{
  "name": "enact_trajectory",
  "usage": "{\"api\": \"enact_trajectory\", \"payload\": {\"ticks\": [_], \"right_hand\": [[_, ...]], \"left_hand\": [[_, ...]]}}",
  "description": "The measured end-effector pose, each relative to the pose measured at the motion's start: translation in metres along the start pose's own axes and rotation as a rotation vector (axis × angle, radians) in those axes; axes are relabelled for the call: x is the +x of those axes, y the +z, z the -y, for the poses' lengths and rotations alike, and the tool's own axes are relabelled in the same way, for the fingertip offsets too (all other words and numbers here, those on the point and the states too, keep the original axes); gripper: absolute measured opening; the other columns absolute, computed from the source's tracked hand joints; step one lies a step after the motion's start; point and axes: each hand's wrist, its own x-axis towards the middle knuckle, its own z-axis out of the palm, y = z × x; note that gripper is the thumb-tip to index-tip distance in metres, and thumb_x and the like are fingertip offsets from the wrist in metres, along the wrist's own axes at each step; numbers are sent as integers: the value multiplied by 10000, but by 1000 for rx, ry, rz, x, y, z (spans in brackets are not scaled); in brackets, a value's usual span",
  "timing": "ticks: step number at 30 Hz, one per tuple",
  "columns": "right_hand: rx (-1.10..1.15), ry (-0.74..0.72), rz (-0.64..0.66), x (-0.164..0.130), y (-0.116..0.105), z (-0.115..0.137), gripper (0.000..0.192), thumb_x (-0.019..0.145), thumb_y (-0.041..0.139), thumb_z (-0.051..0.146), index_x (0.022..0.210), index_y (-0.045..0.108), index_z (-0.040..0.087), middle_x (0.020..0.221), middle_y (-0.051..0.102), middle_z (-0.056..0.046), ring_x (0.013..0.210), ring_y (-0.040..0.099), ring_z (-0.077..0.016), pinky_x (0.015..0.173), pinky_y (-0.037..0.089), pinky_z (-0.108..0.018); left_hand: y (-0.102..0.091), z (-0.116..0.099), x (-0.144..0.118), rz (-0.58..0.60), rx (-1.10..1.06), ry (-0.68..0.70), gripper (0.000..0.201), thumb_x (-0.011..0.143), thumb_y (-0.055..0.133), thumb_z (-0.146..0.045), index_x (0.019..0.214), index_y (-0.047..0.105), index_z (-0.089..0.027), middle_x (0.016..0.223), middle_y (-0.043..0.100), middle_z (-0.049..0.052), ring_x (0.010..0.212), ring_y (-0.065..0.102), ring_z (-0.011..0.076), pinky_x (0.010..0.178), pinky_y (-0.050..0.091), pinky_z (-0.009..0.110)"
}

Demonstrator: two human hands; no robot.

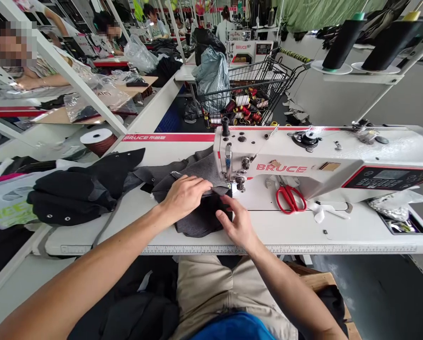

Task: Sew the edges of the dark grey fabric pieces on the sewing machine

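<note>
White work table (339, 231) spans the frame, with a white BRUCE sewing machine (324, 163) sitting on its right half. Left end of the table: a pile of black fabric pieces (80, 189) with small metal eyelets, well apart from the machine head. Grey fabric piece (197, 219) lies flat on the table just left of and under the needle area, near edge running to the presser foot (238, 185). Left hand (185, 194) is palm-down on top of the grey fabric, fingers together and curled slightly, pressing flat, not gripping. Right hand (237, 224) sits just beside it on the fabric's right edge, fingers spread a little, fingertips pinning the cloth right in front of the foot; can't tell if anything is pinched. Red-handled scissors (290, 197) lie closed on the machine bed, right of the needle. Behind the table: wire cart (264, 85) full of thread spools.
</note>
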Motion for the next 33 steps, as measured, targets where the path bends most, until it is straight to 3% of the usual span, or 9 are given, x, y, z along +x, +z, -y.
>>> {"api": "enact_trajectory", "payload": {"ticks": [4,7,10,12,16,20,25,29,33], "right_hand": [[328,200,-90,34,31,-8,399,804,653,429,1111,595,180,1031,669,-72,953,636,-220,782,530,-335],[409,243,-173,43,46,0,316,815,630,473,948,629,187,865,676,-27,843,630,-194,754,522,-316],[596,292,-184,31,54,22,324,822,621,503,818,590,180,705,617,10,689,615,-156,646,501,-263],[850,408,-138,13,57,38,343,826,617,517,852,558,181,658,577,31,573,607,-135,531,459,-227],[1074,461,-32,-25,60,53,298,853,605,461,967,533,195,774,609,9,595,644,-135,501,449,-209],[678,289,105,-49,51,42,242,920,486,297,1138,539,209,1011,603,-49,737,640,-149,592,511,-258],[-121,-42,318,-58,15,30,370,873,487,119,1226,542,215,1139,568,-76,1028,540,-207,871,502,-343],[-478,-213,280,-56,-15,16,358,907,498,132,1253,542,214,1236,560,-93,1093,485,-241,926,463,-405],[-729,-238,268,-48,-29,-3,514,886,536,152,1387,421,139,1302,508,-168,1115,448,-296,885,462,-454]], "left_hand": [[-3,8,16,98,-79,47,267,896,379,-89,941,634,-154,862,686,32,790,648,141,715,481,243],[-8,13,22,85,-40,96,278,910,381,-114,994,644,-146,887,682,49,836,636,156,746,493,259],[-19,12,21,54,0,129,288,936,405,-210,1046,666,-163,943,683,65,909,602,186,757,490,288],[-29,7,15,79,-50,143,321,952,393,-269,1076,675,-178,1065,678,73,1010,577,206,840,479,330],[-40,-18,-1,369,-182,80,379,973,372,-368,1207,629,-218,1242,640,46,1147,566,205,979,421,356],[-25,-41,-10,554,-165,-80,423,958,390,-394,1242,613,-174,1215,658,82,1104,619,219,926,458,328],[-6,-49,-14,501,-115,-130,349,881,527,-305,1172,644,-151,1137,677,103,1049,636,232,921,482,349],[-4,-56,-27,460,11,-58,331,817,583,-192,1140,643,-152,1085,670,115,1073,599,281,1061,363,545],[1,-68,-42,356,219,-42,428,795,569,-139,1221,612,-131,1236,601,191,1212,482,404,1070,178,736]]}}
